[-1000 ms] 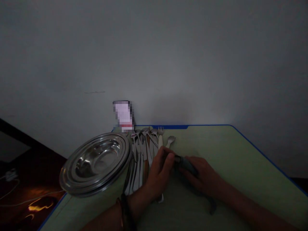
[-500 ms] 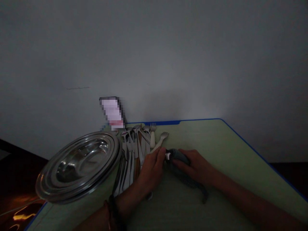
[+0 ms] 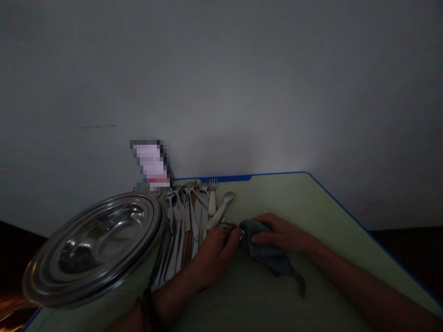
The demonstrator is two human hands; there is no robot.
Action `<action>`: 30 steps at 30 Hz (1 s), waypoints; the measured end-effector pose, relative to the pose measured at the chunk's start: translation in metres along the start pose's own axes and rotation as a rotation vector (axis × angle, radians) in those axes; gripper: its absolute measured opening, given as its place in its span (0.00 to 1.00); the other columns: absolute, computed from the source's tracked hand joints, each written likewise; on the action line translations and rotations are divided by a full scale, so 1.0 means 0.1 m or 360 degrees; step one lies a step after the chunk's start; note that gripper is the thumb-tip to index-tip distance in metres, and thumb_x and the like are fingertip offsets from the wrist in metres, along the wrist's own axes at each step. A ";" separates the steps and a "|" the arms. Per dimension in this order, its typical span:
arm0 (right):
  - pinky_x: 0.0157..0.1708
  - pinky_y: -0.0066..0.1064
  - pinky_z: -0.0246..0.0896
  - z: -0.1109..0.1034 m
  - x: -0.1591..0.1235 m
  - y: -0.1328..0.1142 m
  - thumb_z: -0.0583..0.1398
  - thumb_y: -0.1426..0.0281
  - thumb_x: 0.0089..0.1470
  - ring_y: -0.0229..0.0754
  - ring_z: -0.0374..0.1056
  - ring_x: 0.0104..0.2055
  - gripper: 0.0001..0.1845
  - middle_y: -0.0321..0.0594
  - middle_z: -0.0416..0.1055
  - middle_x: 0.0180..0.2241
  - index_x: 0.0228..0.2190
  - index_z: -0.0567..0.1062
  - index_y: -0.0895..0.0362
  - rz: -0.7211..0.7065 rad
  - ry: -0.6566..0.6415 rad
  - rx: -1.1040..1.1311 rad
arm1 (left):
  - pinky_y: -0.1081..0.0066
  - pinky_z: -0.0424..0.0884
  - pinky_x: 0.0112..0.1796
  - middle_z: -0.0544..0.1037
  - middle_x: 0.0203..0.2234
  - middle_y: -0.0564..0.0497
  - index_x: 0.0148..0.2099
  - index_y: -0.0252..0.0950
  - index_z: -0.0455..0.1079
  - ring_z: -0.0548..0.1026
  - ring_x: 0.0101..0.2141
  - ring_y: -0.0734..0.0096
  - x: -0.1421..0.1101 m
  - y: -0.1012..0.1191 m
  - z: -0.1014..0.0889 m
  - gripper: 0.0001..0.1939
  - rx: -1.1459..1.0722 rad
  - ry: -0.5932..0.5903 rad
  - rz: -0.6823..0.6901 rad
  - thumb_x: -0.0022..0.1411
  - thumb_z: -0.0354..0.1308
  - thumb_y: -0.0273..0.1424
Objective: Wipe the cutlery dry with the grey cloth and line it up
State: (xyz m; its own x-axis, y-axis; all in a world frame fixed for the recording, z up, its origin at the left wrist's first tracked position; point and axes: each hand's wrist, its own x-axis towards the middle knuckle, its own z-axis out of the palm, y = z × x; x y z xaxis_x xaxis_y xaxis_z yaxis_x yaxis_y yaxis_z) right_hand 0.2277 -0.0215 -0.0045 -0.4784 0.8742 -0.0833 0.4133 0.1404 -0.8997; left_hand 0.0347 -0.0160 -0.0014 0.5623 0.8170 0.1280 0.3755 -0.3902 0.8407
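Observation:
My left hand (image 3: 219, 249) is closed in a pinch on a shiny metal utensil (image 3: 242, 234). Only a small bright part of it shows between the fingers and the cloth, so its exact kind is hidden. A grey-green cloth (image 3: 261, 251) is bunched in my right hand (image 3: 280, 235), against the utensil, and a thin striped corner of it hangs toward the table front. Beyond my left hand lie a pale-handled spork (image 3: 221, 210) and a pale-handled fork (image 3: 212, 196). Left of these, several metal spoons and knives (image 3: 180, 230) lie side by side with wooden chopsticks (image 3: 188, 235).
A stack of round metal plates (image 3: 100, 244), the top one divided, stands at the left of the light-green table (image 3: 332, 267). A phone with a lit, blurred screen (image 3: 150, 161) leans on the grey wall (image 3: 242, 83). The table edge is blue.
The view has swung right, so the plates and cutlery sit farther left. The cloth has opened out around my right fingers, and my left hand has come off the pale-handled spork's end.

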 end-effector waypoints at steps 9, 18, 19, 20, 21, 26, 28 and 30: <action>0.28 0.27 0.56 0.02 0.00 -0.03 0.57 0.62 0.47 0.36 0.60 0.27 0.14 0.34 0.65 0.25 0.30 0.73 0.60 0.0005 0.0024 -0.0042 | 0.74 0.64 0.32 0.73 0.25 0.52 0.28 0.36 0.67 0.70 0.29 0.70 0.01 -0.01 -0.01 0.16 -0.0082 -0.0018 0.0000 0.64 0.43 0.32; 0.26 0.26 0.54 0.03 0.01 -0.01 0.58 0.63 0.47 0.35 0.59 0.26 0.12 0.33 0.64 0.23 0.28 0.73 0.60 0.0011 0.0046 -0.0079 | 0.73 0.63 0.32 0.71 0.24 0.52 0.28 0.35 0.65 0.69 0.28 0.70 0.01 -0.03 0.00 0.16 -0.0042 -0.0031 -0.0055 0.64 0.43 0.33; 0.25 0.25 0.54 0.02 0.02 0.00 0.58 0.62 0.47 0.35 0.58 0.26 0.12 0.33 0.64 0.23 0.28 0.73 0.60 0.0016 0.0052 -0.0088 | 0.73 0.63 0.32 0.71 0.24 0.52 0.28 0.35 0.65 0.69 0.28 0.71 0.01 -0.04 0.00 0.16 -0.0040 -0.0033 -0.0053 0.64 0.42 0.33; 0.25 0.25 0.53 0.02 0.02 0.01 0.58 0.62 0.47 0.34 0.58 0.25 0.12 0.32 0.63 0.22 0.28 0.73 0.60 0.0018 0.0050 -0.0086 | 0.73 0.63 0.32 0.70 0.24 0.52 0.27 0.35 0.64 0.68 0.28 0.71 0.01 -0.04 0.00 0.16 -0.0035 -0.0037 -0.0048 0.64 0.42 0.33; 0.24 0.25 0.52 0.02 0.02 0.02 0.58 0.62 0.47 0.34 0.57 0.25 0.13 0.32 0.62 0.22 0.27 0.72 0.60 0.0016 0.0036 -0.0073 | 0.73 0.63 0.33 0.70 0.24 0.52 0.27 0.35 0.64 0.68 0.28 0.71 0.01 -0.04 0.00 0.16 -0.0031 -0.0044 -0.0044 0.64 0.42 0.33; 0.22 0.24 0.50 0.01 0.01 -0.01 0.58 0.62 0.46 0.33 0.56 0.24 0.12 0.31 0.61 0.21 0.25 0.72 0.59 0.0094 -0.0007 0.0067 | 0.73 0.62 0.31 0.66 0.24 0.54 0.30 0.36 0.61 0.65 0.28 0.72 -0.02 0.03 -0.04 0.14 -0.0124 -0.0100 -0.0091 0.63 0.43 0.37; 0.22 0.25 0.50 0.01 0.00 -0.04 0.57 0.61 0.46 0.34 0.56 0.24 0.12 0.32 0.62 0.21 0.25 0.72 0.58 0.0167 0.0044 0.0100 | 0.74 0.61 0.29 0.64 0.25 0.55 0.33 0.36 0.61 0.63 0.28 0.72 -0.03 0.07 -0.06 0.13 -0.0196 -0.0034 -0.0108 0.62 0.44 0.40; 0.22 0.25 0.50 0.00 -0.01 -0.04 0.57 0.61 0.46 0.35 0.56 0.24 0.13 0.33 0.62 0.21 0.25 0.73 0.58 0.0202 0.0078 0.0092 | 0.75 0.60 0.28 0.64 0.25 0.55 0.34 0.37 0.61 0.62 0.27 0.73 -0.04 0.07 -0.07 0.14 -0.0298 0.0018 -0.0128 0.61 0.45 0.41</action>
State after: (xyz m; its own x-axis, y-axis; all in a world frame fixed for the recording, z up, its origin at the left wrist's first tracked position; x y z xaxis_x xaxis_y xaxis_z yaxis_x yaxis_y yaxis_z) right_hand 0.2260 -0.0228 -0.0005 -0.3862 0.9050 -0.1782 0.4220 0.0016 -0.9066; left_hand 0.0298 -0.0186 0.0081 0.5274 0.8474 0.0613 0.2746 -0.2383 0.9316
